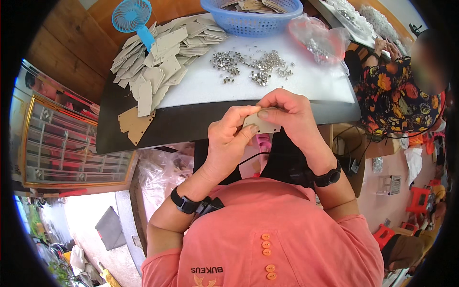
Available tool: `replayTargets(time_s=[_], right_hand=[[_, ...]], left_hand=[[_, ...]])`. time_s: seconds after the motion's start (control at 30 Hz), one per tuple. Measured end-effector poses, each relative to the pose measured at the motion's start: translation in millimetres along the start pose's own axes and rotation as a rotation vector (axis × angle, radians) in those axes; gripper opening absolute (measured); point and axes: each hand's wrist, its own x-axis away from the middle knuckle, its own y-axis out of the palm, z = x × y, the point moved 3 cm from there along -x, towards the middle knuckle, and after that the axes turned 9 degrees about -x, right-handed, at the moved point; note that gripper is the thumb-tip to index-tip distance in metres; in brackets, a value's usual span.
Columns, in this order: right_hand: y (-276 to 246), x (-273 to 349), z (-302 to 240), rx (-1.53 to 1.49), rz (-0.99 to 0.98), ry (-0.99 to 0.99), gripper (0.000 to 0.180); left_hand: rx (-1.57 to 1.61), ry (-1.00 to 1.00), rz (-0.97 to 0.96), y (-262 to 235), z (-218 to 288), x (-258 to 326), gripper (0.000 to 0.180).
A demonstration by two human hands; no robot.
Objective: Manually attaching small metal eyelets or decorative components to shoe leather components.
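Observation:
My left hand (228, 138) and my right hand (289, 115) both pinch one small grey-beige cardboard piece (260, 124) just in front of the table's near edge. Thumbs and forefingers press on its upper edge. A heap of the same flat cardboard pieces (162, 52) lies on the table to the far left. Several small shiny metal studs (253, 64) are scattered on the white sheet (306, 79) beyond my hands. Whether a stud sits under my fingers is hidden.
A blue plastic basket (253, 21) with more pieces stands at the back. A blue hand fan (134, 19) lies far left. A clear bag of studs (320, 40) rests far right. Another person in a flowered top (397, 95) sits at the right.

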Motion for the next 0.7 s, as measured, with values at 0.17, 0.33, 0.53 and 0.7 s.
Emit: replayTargets(time_s=[0.17, 0.33, 0.53, 0.7], right_hand=[[-7.3, 10.8, -5.2, -0.117, 0.041, -0.238, 0.016], [-5.8, 18.3, 2.5, -0.048, 0.057, -0.228, 0.012], [-13.6, 21.6, 6.4, 0.049, 0.208, -0.330, 0.011], [-49.9, -1.9, -21.3, 0.593, 0.362, -0.497, 0.008]], left_hand=[[0.124, -0.055, 0.146, 0.3, 14.3, -3.4, 0.025], [0.049, -0.095, 0.096, -3.0, 5.7, -7.1, 0.016], [-0.061, 0.034, 0.062, 8.2, 6.7, -11.2, 0.020], [0.054, -0.177, 0.076, 0.4, 1.3, -18.6, 0.023]])
